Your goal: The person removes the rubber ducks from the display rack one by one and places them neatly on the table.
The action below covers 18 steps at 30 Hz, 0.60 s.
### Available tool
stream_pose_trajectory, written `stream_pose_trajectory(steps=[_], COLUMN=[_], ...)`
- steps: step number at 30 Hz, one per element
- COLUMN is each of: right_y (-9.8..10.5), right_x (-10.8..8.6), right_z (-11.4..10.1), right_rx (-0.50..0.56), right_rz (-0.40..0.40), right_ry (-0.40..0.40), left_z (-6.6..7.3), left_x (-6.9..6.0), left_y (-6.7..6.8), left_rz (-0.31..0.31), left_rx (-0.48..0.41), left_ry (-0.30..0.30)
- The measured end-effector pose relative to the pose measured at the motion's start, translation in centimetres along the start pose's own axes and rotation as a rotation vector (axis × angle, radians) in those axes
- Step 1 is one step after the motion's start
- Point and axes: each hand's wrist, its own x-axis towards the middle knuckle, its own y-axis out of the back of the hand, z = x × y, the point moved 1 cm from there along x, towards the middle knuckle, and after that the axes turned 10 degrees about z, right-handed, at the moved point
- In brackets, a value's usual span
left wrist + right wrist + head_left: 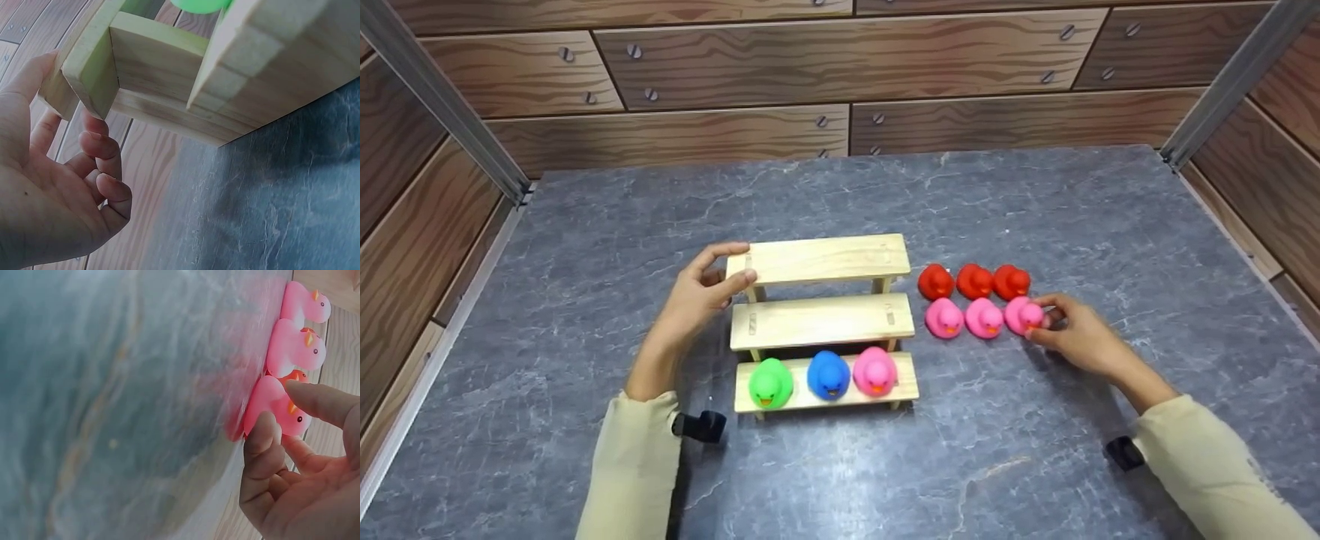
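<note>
A three-step wooden stand (821,322) is on the table. My left hand (690,304) grips the left end of its top step, thumb in front and a finger behind; the left wrist view shows my hand (67,191) at the wooden end (93,79). On the lowest step sit a green duck (770,384), a blue duck (829,375) and a pink duck (874,371). Right of the stand, my right hand (1076,334) pinches the rightmost pink duck (1023,316) of a row of three; the right wrist view shows thumb and fingers around that duck (270,405).
Two more pink ducks (943,319) stand left of the pinched one. Three red ducks (974,281) form a row just behind them. Wood-patterned walls (840,60) enclose the grey marbled table (825,487) at the back and sides.
</note>
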Motion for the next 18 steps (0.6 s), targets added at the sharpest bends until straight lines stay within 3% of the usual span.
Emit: stream_pose_trajectory(steps=[8, 18], right_y=[-0.04, 0.44], right_x=[-0.02, -0.7], right_z=[0.01, -0.4], right_rx=[-0.011, 0.001], right_rz=[0.011, 0.106], right_ry=[0.014, 0.02], left_z=[0.15, 0.1], left_x=[-0.04, -0.09], left_y=[-0.04, 0.09], left_rz=[-0.003, 0.001], left_rx=[0.003, 0.021], left_ry=[0.009, 0.005])
